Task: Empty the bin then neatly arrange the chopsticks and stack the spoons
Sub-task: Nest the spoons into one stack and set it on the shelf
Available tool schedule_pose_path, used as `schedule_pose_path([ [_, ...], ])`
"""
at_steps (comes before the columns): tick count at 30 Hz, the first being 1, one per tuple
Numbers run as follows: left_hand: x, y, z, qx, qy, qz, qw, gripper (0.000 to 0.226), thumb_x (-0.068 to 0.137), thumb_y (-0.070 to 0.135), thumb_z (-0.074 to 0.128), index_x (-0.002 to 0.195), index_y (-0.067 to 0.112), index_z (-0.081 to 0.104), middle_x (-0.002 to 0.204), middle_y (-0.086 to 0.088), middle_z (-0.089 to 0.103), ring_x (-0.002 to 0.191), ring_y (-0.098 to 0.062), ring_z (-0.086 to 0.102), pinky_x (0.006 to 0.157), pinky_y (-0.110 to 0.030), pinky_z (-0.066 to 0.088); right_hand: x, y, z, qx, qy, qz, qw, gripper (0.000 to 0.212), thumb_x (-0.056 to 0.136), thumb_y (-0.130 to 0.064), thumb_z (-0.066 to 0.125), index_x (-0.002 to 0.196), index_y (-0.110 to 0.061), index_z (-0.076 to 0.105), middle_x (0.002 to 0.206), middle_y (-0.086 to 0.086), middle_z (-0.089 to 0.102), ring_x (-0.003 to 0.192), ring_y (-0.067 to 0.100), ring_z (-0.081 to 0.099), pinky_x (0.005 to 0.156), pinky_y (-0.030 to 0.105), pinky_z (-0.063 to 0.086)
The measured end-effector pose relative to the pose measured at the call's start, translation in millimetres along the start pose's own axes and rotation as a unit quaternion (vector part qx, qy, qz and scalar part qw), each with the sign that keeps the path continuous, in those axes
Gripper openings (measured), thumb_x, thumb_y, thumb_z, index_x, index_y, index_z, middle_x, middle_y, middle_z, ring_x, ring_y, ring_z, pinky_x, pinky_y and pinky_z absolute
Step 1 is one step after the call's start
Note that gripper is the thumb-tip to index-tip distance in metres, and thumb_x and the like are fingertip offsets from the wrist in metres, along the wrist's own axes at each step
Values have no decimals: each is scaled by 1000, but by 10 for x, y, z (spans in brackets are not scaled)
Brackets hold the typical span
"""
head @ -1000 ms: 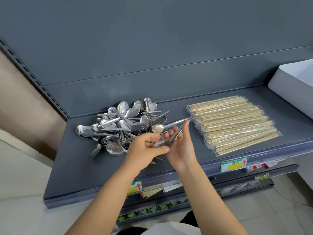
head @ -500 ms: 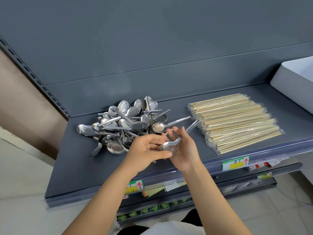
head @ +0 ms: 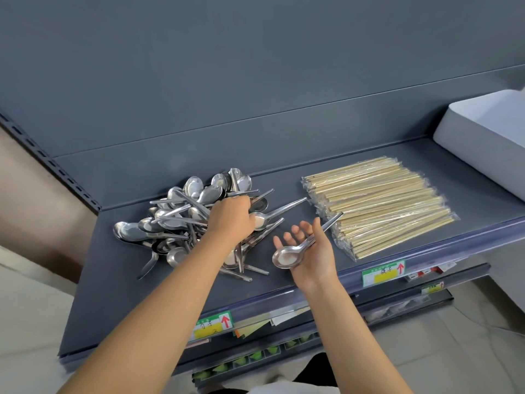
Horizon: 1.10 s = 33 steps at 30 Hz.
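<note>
A loose pile of steel spoons (head: 181, 220) lies on the left of the grey shelf (head: 119, 302). My left hand (head: 230, 220) reaches onto the pile's right side, its fingers curled down at the bowl of one spoon (head: 279, 210). The back of the hand hides whether they grip it. My right hand (head: 312, 251) is held palm up above the shelf front. It holds nested spoons (head: 287, 257) with the thumb over the handle, which points toward the chopsticks. The wrapped chopsticks (head: 377, 211) lie in a tidy flat bundle on the right.
The white bin (head: 483, 143) stands at the far right of the shelf, partly out of view. Price labels (head: 383, 273) hang along the shelf's front edge, with a lower shelf beneath. A grey back panel rises behind the pile.
My left hand has left my right hand and moved up and left onto the spoon pile. My right hand has turned palm up and still has the spoons.
</note>
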<state>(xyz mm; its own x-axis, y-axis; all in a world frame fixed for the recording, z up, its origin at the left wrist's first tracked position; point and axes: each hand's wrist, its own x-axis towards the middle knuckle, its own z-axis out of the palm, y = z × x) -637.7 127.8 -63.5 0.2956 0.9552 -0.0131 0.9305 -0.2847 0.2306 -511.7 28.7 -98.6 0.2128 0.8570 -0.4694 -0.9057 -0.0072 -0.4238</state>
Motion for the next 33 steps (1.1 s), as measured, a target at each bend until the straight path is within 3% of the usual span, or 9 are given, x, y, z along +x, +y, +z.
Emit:
schedule_pose_path([
  [5,-11,26,-70,-181,-1,-65,981,12,85,12,63,95,14,70,94,-2,70,86,-18,62,77,-30,50,-2,-23,-46,-12,13,-7,1000,35,93,-48,51,84,-14,55,73,2,55,68,21,54,78,42,51],
  [10,-315,127,-269,-396,-75,-100,909,16,75,7,73,69,22,72,78,5,72,81,-8,63,71,-21,47,15,-5,-39,-19,2,-13,1000,41,84,-55,57,88,-14,55,77,3,58,75,21,58,75,39,52],
  [12,-447,161,-203,-365,-92,-83,923,17,71,10,77,64,26,72,69,9,72,77,-9,66,74,-24,50,21,12,1,-20,-16,-14,1000,42,81,-55,60,87,-14,53,78,3,55,74,20,56,72,34,49],
  [17,-666,178,-89,-290,-46,-54,955,26,65,42,83,66,22,67,49,19,59,48,7,54,47,-11,36,-19,82,132,-29,-12,19,999,33,96,-37,51,72,-15,49,59,-2,50,58,16,53,65,33,50],
  [19,-703,103,-127,-261,-2,-67,963,33,71,55,74,69,24,65,56,13,59,54,1,55,50,-18,37,-27,104,168,-47,5,21,999,33,97,-35,50,71,-15,48,54,-2,44,51,14,46,61,32,49],
  [22,-750,-139,-132,-119,51,-79,988,29,84,54,61,77,25,63,68,11,63,70,-10,61,59,-26,46,-41,111,188,-52,41,27,997,31,95,-32,55,71,-13,49,55,-2,40,54,16,39,67,38,54],
  [26,-800,-248,-14,11,54,-69,996,48,79,68,56,69,20,58,64,7,61,71,-16,59,61,-27,45,-54,157,164,-53,69,29,996,30,96,-31,53,72,-12,51,58,0,38,59,17,36,70,40,52],
  [29,-761,-174,67,61,40,-49,996,50,78,60,61,59,17,44,61,-3,56,75,-24,60,63,-30,41,-64,198,159,-63,81,30,994,29,97,-30,53,73,-13,50,60,0,39,61,18,37,68,39,51],
  [33,-724,-151,46,61,13,-60,996,26,80,35,59,62,17,52,57,-2,53,72,-24,60,61,-28,41,-105,180,137,-65,85,29,994,28,96,-30,54,74,-13,52,60,0,42,61,18,39,69,40,52],
])
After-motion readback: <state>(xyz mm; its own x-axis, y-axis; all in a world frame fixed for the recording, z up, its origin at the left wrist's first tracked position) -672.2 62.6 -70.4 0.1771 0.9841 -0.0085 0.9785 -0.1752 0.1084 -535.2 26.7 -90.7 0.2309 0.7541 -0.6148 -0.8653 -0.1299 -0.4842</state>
